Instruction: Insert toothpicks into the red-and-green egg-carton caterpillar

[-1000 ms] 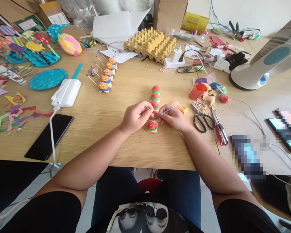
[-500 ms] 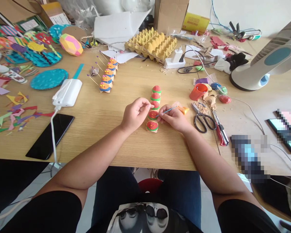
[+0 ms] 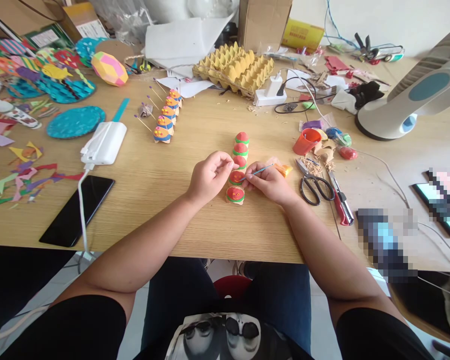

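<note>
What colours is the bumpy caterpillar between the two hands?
The caterpillar has red humps with green bands, clearest in the head view.

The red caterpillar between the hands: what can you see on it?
The red caterpillar is a row of five little domes, red on top with a green band at each base, looking like painted egg-carton cups. The nearest two show orange marks. It lies on the wooden table, running away from the person. The left hand pinches its fingertips beside the middle, and the thin stick in the right hand points at the second-nearest dome.
</note>
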The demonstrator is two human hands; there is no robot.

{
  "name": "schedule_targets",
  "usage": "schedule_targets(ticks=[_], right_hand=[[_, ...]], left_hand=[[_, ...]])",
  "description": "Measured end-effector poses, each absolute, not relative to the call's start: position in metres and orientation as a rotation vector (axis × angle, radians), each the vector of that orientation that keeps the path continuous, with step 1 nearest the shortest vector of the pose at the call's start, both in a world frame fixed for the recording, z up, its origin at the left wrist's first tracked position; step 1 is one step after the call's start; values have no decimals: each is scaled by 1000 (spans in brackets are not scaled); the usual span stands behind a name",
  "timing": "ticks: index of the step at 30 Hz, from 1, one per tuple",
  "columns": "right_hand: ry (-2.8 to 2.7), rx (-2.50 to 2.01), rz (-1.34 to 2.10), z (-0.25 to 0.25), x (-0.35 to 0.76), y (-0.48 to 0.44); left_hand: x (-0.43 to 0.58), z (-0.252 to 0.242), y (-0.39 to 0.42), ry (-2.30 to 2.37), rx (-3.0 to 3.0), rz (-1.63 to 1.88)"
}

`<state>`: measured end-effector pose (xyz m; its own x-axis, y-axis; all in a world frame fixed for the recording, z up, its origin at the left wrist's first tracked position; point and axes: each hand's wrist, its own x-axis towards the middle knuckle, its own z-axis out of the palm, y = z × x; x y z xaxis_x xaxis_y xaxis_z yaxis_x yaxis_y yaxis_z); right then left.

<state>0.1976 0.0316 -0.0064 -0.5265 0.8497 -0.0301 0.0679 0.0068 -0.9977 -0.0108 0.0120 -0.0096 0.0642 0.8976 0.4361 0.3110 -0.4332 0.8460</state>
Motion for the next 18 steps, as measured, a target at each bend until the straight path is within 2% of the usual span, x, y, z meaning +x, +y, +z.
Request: schedule_targets(ticks=[18], right_hand=[[-1678,-963,1553,-7,198,32]], left_hand=[[-11,-8,12,1209,1805,1378]])
